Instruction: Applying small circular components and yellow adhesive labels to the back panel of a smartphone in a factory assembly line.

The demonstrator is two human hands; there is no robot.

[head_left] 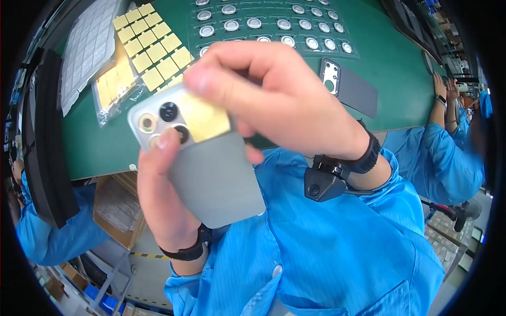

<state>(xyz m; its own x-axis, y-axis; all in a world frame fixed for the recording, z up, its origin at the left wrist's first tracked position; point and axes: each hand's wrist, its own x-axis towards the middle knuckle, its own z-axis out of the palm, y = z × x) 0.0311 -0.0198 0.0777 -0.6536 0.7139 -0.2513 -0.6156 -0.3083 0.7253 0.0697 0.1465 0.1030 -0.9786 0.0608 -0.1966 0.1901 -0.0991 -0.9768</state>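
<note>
We hold a grey phone back cover up close in our left hand, with the fingers curled round its edge and the thumb resting on the camera corner, by the round lens holes. Our right hand comes over the top of it, and its fingers pinch a small yellow square sticker that lies flat on the cover just beside the lens holes. It looks like we are in the middle of pressing the sticker on, or lining it up; we cannot tell if it is stuck down all the way. We think the next move needs a gentle, even rub so the sticker sits flat, straight and close to the lenses, with no corner lifted. Farther off, on the green table, a sheet of more yellow stickers lies to the left, near a pale sheet of grey squares. Rows of small round rings lie at the back, and another grey cover lies flat to the right. At the far right, another person's arm in a blue sleeve rests on the table.
</note>
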